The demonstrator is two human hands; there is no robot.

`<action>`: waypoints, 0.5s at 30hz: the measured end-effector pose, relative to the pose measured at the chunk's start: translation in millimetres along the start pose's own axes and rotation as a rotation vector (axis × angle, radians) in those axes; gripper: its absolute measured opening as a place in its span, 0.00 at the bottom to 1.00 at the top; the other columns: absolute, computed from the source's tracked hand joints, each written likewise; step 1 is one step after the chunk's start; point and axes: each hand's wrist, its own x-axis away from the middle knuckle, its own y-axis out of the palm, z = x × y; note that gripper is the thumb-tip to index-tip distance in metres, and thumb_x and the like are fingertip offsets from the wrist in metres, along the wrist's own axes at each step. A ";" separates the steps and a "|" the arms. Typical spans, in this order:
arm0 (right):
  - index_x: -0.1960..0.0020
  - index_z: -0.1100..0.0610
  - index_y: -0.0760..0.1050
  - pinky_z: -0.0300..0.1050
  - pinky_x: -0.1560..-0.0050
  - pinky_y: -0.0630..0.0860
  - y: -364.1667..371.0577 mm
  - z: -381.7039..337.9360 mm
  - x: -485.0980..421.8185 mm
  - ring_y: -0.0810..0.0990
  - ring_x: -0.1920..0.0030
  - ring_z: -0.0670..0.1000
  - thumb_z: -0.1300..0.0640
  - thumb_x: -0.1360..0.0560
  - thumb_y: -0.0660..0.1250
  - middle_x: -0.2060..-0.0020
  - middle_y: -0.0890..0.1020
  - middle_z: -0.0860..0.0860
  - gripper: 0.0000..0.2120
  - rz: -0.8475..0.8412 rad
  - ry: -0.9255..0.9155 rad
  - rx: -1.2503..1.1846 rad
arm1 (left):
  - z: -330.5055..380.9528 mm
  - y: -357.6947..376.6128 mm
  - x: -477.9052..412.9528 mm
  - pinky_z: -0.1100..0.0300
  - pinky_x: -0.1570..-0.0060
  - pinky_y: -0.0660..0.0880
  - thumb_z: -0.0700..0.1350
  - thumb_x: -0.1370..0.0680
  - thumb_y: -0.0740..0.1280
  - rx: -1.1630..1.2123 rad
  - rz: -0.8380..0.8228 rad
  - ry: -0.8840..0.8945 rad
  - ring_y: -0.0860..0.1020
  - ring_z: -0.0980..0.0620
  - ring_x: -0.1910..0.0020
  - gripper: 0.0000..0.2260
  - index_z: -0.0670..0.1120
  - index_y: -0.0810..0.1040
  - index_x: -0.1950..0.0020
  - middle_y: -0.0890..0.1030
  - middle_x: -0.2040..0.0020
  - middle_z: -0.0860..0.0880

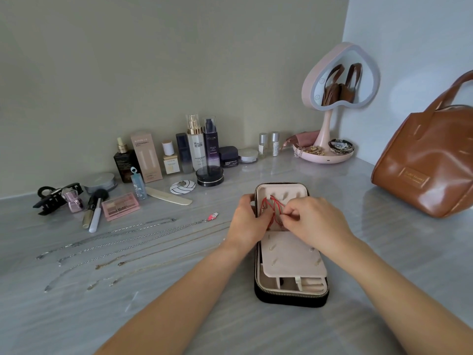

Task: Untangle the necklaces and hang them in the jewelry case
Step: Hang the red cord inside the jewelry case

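Both hands meet over the upper half of the open jewelry case (286, 254) at frame centre: the right hand (316, 221) pinches a red cord necklace (272, 208) at its fingertips, the left hand (247, 221) closed on its other side. The hooks sit just above (toward the far lid), nearer the right hand. Straightened chains (122, 242) wait on the table (384, 265), lower left.

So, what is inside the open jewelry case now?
Inside the jewelry case, red cord necklaces hang in the upper half, worked by the left hand and right hand. A pink flap covers most lower compartments.
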 end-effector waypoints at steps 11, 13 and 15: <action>0.61 0.46 0.79 0.41 0.61 0.72 -14.0 9.5 -6.2 0.78 0.59 0.47 0.52 0.30 0.68 0.67 0.78 0.41 0.03 -0.140 0.057 -0.066 | -1.6 -20.1 7.5 0.55 0.59 0.74 0.42 0.25 0.65 -0.113 -0.162 -0.084 0.75 0.52 0.68 0.15 0.41 0.72 0.39 0.80 0.58 0.47; 0.62 0.47 0.80 0.43 0.58 0.75 -18.5 8.0 -7.7 0.79 0.59 0.47 0.52 0.30 0.69 0.66 0.80 0.42 0.03 -0.111 0.062 -0.111 | -0.8 -25.7 11.5 0.55 0.60 0.76 0.43 0.25 0.67 -0.086 -0.178 -0.107 0.76 0.53 0.67 0.20 0.42 0.68 0.35 0.79 0.58 0.49; 0.63 0.47 0.79 0.45 0.58 0.76 -23.9 5.9 -10.3 0.80 0.61 0.47 0.53 0.31 0.69 0.67 0.80 0.43 0.03 -0.053 0.050 -0.174 | 1.1 -33.2 16.2 0.58 0.61 0.75 0.44 0.26 0.69 -0.059 -0.213 -0.133 0.77 0.52 0.65 0.24 0.43 0.66 0.33 0.79 0.53 0.48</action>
